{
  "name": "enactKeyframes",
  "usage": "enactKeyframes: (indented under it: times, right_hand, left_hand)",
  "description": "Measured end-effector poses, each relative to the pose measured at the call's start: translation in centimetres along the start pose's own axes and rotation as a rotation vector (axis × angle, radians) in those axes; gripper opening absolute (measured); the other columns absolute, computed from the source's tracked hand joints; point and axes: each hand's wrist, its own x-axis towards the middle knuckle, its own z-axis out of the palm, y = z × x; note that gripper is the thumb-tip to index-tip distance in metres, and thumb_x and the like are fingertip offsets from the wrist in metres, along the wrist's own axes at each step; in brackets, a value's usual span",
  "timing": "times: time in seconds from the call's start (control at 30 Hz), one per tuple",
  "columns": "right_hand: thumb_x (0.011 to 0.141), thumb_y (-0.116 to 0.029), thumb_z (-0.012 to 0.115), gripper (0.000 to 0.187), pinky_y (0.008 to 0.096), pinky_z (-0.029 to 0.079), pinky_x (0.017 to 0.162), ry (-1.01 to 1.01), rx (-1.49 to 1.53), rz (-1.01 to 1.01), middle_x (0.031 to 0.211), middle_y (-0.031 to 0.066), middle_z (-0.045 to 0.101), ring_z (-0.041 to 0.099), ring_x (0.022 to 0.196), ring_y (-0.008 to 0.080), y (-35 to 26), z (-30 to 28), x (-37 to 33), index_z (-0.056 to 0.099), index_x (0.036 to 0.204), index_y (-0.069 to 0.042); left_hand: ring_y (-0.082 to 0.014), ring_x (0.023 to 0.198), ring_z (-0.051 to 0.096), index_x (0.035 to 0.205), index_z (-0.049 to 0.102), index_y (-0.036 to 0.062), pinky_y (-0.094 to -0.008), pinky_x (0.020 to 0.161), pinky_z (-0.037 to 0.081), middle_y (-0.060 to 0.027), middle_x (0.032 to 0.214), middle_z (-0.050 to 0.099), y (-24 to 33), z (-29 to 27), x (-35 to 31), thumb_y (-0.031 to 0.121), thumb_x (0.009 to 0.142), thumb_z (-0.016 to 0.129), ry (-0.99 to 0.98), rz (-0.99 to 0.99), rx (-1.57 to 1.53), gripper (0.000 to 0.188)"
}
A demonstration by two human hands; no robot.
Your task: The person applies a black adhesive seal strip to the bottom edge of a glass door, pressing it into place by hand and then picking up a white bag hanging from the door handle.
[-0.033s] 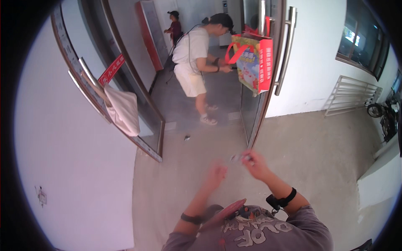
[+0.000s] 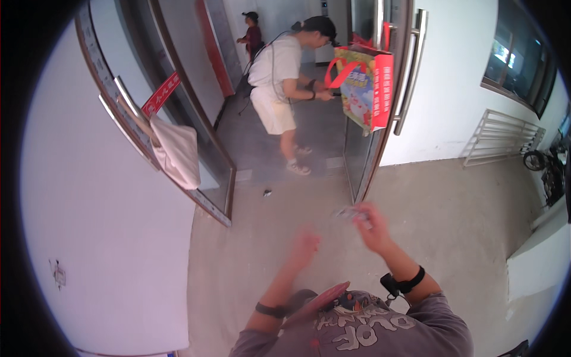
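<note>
My right hand is closed on a small silvery-grey object, which sticks out from the fingers toward the left. Blur hides what kind of object it is. My left hand is lower and to the left, apart from the right one. Motion smears its fingers, and nothing can be made out in them. Both hands are raised in front of my chest, above the concrete floor. Against my shirt lies a flat reddish thing, partly hidden behind my left forearm.
Ahead, glass doors stand open, with a shopping bag on the right handle and a pale cloth bag on the left. One person bends in the doorway; another stands farther back. A small dark object lies on the floor.
My right hand has moved slightly up and to the right with the silvery object. My left hand has shifted a little to the left. The view has tilted slightly.
</note>
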Motion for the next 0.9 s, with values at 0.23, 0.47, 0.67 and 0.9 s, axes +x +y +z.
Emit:
enactKeyframes:
  times: [0.23, 0.47, 0.67, 0.9]
  right_hand:
    - [0.077, -0.006, 0.048, 0.035, 0.0335, 0.042, 0.075, 0.523, 0.044, -0.586, 0.099, 0.0146, 0.046, 0.048, 0.09, 0.0226, -4.2, 1.3, 9.6, 0.036, 0.11, -0.003]
    - [0.069, -0.028, 0.058, 0.044, 0.0391, 0.038, 0.081, -1.07, -0.582, 0.249, 0.101, 0.019, 0.049, 0.046, 0.096, 0.0327, 22.8, 15.6, -0.1, 0.046, 0.105, -0.007]
    - [0.072, -0.036, 0.044, 0.03, 0.0376, 0.042, 0.06, -1.497, -0.72, 0.5, 0.068, 0.0088, 0.059, 0.056, 0.065, 0.0235, 33.5, 5.9, -18.2, 0.059, 0.073, -0.01]
    - [0.077, -0.017, 0.049, 0.016, 0.0361, 0.044, 0.06, -0.606, -0.137, 1.572, 0.081, 0.0057, 0.059, 0.058, 0.07, 0.0185, 29.4, -5.0, -23.9, 0.054, 0.09, -0.009]
  left_hand:
    - [-0.0112, 0.063, 0.048, 0.103, 0.045, 0.004, -0.024, 0.059, 0.042, -0.004, 0.073, 0.05, -2.5, -5.2, -2.6, 0.008, 0.08, 0.043, 0.128, -0.18, -0.036, 0.023]
    - [-0.0088, 0.065, 0.05, 0.098, 0.046, 0.0024, -0.0217, 0.06, 0.042, -0.0033, 0.071, 0.052, -2.1, -6.1, -3.5, 0.004, 0.08, 0.044, 0.047, -0.17, -0.046, 0.018]
    - [-0.0113, 0.066, 0.052, 0.097, 0.048, 0.0025, -0.0227, 0.06, 0.043, -0.0048, 0.073, 0.054, -7.3, -7.9, -6.3, 0.006, 0.08, 0.045, 0.039, -0.273, -0.097, 0.018]
    - [-0.012, 0.067, 0.052, 0.096, 0.049, 0.0014, -0.0242, 0.061, 0.043, -0.0057, 0.075, 0.054, -11.6, -4.0, -4.9, 0.012, 0.08, 0.048, -0.134, -0.285, -0.007, 0.019]
